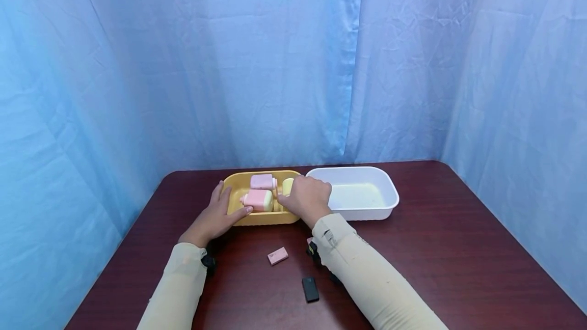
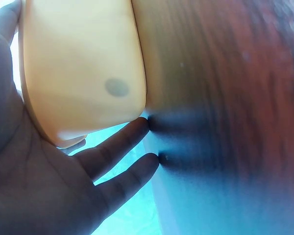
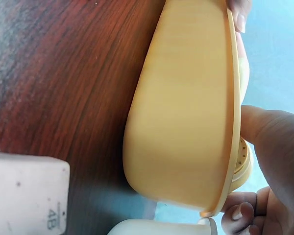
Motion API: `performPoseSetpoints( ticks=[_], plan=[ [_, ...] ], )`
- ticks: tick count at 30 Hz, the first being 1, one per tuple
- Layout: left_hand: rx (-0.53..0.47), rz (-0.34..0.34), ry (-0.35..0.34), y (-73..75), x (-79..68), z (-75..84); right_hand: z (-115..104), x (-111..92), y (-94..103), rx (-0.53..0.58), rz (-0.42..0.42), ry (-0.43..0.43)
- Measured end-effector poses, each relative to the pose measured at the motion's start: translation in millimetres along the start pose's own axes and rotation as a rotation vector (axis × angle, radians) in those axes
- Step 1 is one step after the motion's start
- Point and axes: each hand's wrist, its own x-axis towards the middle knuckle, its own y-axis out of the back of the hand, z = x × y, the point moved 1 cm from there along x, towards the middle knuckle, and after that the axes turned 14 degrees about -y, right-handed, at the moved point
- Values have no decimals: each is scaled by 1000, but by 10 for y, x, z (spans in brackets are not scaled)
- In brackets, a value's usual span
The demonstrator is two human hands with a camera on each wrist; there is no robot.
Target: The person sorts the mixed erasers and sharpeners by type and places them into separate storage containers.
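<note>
Your two hands stand over opposite ends of a yellow tray on a dark red-brown wooden counter (image 1: pixel 247 299). The yellow tray (image 1: pixel 270 219) sits toward the far side of the counter, just beside a white tray (image 1: pixel 367 215) to its right. Your left hand (image 1: pixel 213 219) touches the left end of the yellow tray, its fingers spread and nearly straight along the outside, its thumb reaching over the front rim. Your right hand (image 1: pixel 311 197) is at the right end, its thumb at the front rim and its fingers curled; you cannot tell from these views whether they pinch the tray's edge or the yellow container (image 1: pixel 287 186) beside them. In the right wrist view, a yellow perforated part (image 3: pixel 242 155) shows between that thumb and those fingers. Inside the yellow tray, a lilac bottle (image 1: pixel 261 182) lies on its side behind a pink-and-cream bottle (image 1: pixel 257 199), also lying down. Nearer you on the counter are a small pink block (image 1: pixel 277 256), a dark block (image 1: pixel 310 289) and another pink piece (image 1: pixel 310 241) partly hidden by your right wrist. The right wrist view includes a pale block marked "4B" (image 3: pixel 24 196). Blue curtains (image 1: pixel 275 65) surround the counter.
</note>
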Motion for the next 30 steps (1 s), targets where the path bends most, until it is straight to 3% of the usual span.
performPoseSetpoints(
  ticks=[18,23,30],
  plan=[
    [-2,-3,0,-3,-4,11,36,-43,5,-12,11,3],
    [-5,-2,5,1,-3,21,92,-39,53,17,3,1],
    [6,-4,8,8,0,25,233,-21,94,64,54,32]
  ],
)
